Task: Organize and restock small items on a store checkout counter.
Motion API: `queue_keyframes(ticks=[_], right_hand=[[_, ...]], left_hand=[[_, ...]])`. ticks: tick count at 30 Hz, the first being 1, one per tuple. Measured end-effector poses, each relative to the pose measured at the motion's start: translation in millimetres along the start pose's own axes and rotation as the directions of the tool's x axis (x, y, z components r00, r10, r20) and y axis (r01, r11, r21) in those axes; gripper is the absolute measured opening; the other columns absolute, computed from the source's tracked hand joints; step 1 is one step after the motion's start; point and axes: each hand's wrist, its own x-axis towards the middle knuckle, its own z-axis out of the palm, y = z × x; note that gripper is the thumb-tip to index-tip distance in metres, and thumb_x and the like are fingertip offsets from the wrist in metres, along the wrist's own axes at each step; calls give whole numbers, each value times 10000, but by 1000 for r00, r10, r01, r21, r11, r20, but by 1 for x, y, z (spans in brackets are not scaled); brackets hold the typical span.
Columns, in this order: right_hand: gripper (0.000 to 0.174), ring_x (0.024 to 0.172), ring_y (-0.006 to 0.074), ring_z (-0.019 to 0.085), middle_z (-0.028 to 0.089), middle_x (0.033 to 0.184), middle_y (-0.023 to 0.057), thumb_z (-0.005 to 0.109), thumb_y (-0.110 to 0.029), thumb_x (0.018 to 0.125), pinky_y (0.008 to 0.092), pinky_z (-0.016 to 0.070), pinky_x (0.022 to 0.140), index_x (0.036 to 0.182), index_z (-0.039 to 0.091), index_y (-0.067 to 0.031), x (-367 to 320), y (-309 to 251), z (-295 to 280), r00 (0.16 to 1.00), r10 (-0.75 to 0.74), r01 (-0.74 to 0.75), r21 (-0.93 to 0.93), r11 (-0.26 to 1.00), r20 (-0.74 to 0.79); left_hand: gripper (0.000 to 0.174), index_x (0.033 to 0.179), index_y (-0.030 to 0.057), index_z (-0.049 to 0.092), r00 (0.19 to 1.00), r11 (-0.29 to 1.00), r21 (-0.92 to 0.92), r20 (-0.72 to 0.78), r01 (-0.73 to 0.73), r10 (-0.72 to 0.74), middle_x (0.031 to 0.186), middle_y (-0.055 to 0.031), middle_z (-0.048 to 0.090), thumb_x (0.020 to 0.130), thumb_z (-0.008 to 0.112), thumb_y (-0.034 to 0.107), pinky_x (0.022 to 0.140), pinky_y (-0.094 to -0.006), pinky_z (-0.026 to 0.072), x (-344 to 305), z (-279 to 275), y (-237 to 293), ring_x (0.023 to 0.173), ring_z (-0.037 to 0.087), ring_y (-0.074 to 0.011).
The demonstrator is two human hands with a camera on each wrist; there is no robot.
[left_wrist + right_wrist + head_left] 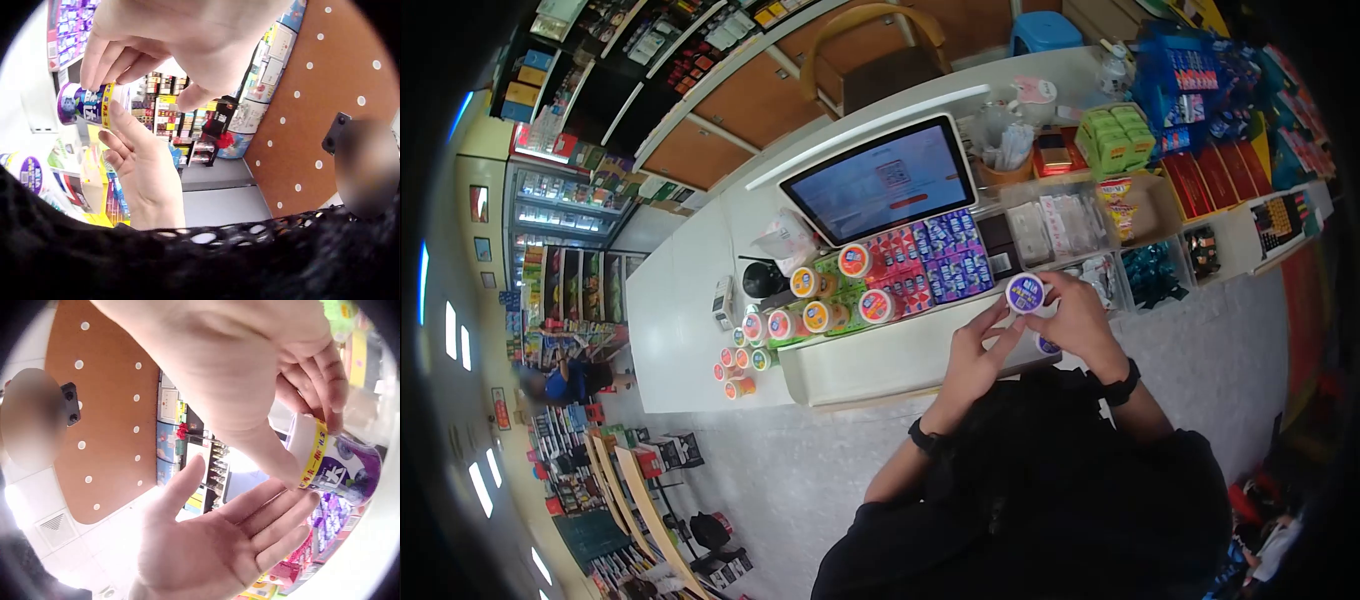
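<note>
A small gum bottle with a purple label and blueberry pictures is held up over the front edge of the counter. Its round top faces the head camera. My right hand grips it between thumb and fingers, as the right wrist view shows around the white cap end of the bottle. Straight fingers of my left hand touch its side, the thumb standing apart in the left wrist view. Another purple-topped bottle sits just below my right hand, partly covered by it.
Several gum bottles with orange, pink and green tops stand at the counter's left. Behind are rows of purple and pink packets and a tilted screen. Bins of small goods and a snack box line the right side.
</note>
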Motion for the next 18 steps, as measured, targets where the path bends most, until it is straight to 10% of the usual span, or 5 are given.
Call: queue_keyframes(ticks=[4,18], right_hand=[[437,821,279,675,652,957,139,782,-148,712,376,531,741,1104,640,-19,39,-15,26,962,-243,253,82,964,-124],[532,771,257,695,669,999,167,780,-93,730,356,547,701,1233,612,-53,78,-5,61,986,-125,139,130,982,-108]], left_hand=[[602,1381,-98,434,988,988,-117,-133,-97,81,1293,-259,573,923,650,227,1005,-331,442,12,-19,7,1238,541,-266],[642,1432,-62,391,986,950,-309,-165,-40,-12,1424,-195,469,940,611,289,1081,-336,344,54,-48,-28,1310,449,-237]])
